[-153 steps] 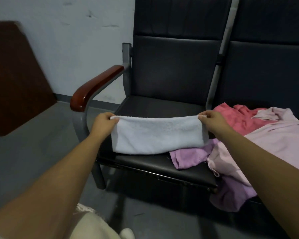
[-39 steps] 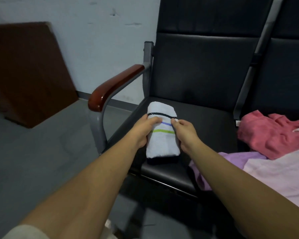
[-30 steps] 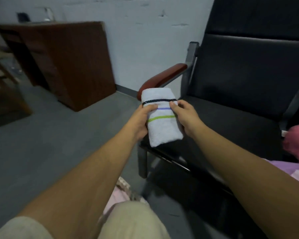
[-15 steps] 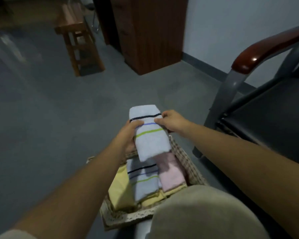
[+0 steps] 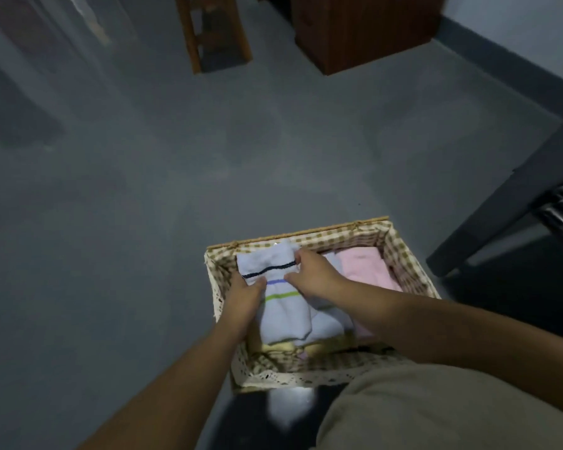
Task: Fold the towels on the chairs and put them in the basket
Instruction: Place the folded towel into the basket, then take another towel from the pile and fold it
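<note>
Grey floor [image 5: 208,157], dim light. The basket [image 5: 306,237] stands on it at your feet, near a chair leg [image 5: 501,203].

- Item in hand: striped towel [image 5: 283,313], folded, down inside the left part of the basket. It appears to rest on the layer below, though your hands hide the contact.
- Left grip [image 5: 244,293]: curled round the towel's left edge, thumb on top.
- Right grip [image 5: 312,274]: pinching the towel's upper right edge by the dark stripe.
- Stowed, folded: pale towel [image 5: 332,323] just beside the striped one, pink towel [image 5: 368,267] at the right, yellow towel [image 5: 273,347] showing underneath at the near side.
- Background: stool [image 5: 215,30] and cabinet [image 5: 355,27], well apart from the basket.

Status: several towels are folded and in. For the striped one you have done the fold and all but finished the placing, so what is left is to let go and draw both hands out without dragging the fold open. The chair seats are out of view, so you cannot tell from here how many towels remain to fold.
</note>
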`<state>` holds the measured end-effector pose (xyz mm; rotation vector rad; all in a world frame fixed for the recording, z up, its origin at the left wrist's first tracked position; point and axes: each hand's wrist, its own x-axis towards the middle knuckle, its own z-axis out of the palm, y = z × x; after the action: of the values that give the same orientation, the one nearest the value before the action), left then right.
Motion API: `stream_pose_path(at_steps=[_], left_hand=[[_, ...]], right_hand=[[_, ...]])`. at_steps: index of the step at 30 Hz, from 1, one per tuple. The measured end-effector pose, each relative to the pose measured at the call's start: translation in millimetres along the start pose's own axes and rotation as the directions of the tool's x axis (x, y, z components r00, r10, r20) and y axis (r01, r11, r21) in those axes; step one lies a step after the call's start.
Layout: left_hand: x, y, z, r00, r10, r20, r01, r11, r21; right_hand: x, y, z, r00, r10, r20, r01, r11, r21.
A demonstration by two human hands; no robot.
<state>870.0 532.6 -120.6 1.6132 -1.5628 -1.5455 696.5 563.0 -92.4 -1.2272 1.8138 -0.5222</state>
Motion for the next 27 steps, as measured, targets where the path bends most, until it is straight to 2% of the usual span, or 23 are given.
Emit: stream_pose_path(at_steps=[3, 4, 6, 8, 10, 12, 13, 14, 16, 19, 21, 24, 27], left_hand=[[-2, -4, -2, 0.995, -0.081, -0.053, 0.085, 0.993, 0.081], [0, -4, -1, 0.99, -0.105, -0.092, 0.117, 0.984, 0.137], [3, -7, 4, 0.976, -0.085, -0.2, 0.149, 0.932, 0.331], [2, -8, 11, 0.969, 0.05, -0.242, 0.096, 0.827, 0.555], [-2, -17, 15, 0.95, 0.271, -0.155, -0.065, 0.658, 0.75], [0, -28, 17, 0.876, 0.471, 0.101, -0.324, 0.421, 0.847], [3, -34, 16, 0.856, 0.465, 0.226, -0.413, 0.352, 0.84], [7, -37, 16, 0.86, 0.397, 0.321, -0.462, 0.34, 0.819], [12, -36, 14, 0.886, 0.187, 0.425, -0.464, 0.348, 0.815], [19, -35, 13, 0.875, -0.099, 0.474, -0.448, 0.207, 0.87], [20, -33, 14, 0.864, -0.164, 0.475, -0.456, 0.14, 0.879], [22, -35, 17, 0.862, -0.228, 0.452, -0.443, 0.093, 0.892], [17, -20, 21, 0.878, -0.187, 0.44, -0.43, 0.095, 0.898]], right_hand=[[3, 16, 10, 0.997, -0.001, 0.079, -0.009, 0.992, 0.128], [4, 22, 14, 0.994, -0.031, 0.104, 0.021, 0.995, 0.1], [6, 38, 19, 0.979, -0.154, 0.134, 0.169, 0.98, -0.105], [10, 54, 16, 0.945, -0.262, 0.197, 0.322, 0.851, -0.415], [10, 71, 10, 0.918, -0.283, 0.277, 0.396, 0.68, -0.617], [6, 87, 8, 0.911, -0.272, 0.311, 0.413, 0.578, -0.704], [4, 92, 8, 0.911, -0.275, 0.308, 0.412, 0.552, -0.725], [3, 98, 8, 0.911, -0.282, 0.302, 0.41, 0.538, -0.737], [4, 104, 3, 0.917, -0.258, 0.304, 0.397, 0.519, -0.757], [7, 115, -6, 0.923, -0.231, 0.309, 0.385, 0.526, -0.758], [6, 120, -9, 0.922, -0.236, 0.306, 0.386, 0.541, -0.747], [4, 122, -10, 0.916, -0.252, 0.311, 0.4, 0.577, -0.712], [-2, 114, -15, 0.922, -0.27, 0.277, 0.387, 0.664, -0.64]])
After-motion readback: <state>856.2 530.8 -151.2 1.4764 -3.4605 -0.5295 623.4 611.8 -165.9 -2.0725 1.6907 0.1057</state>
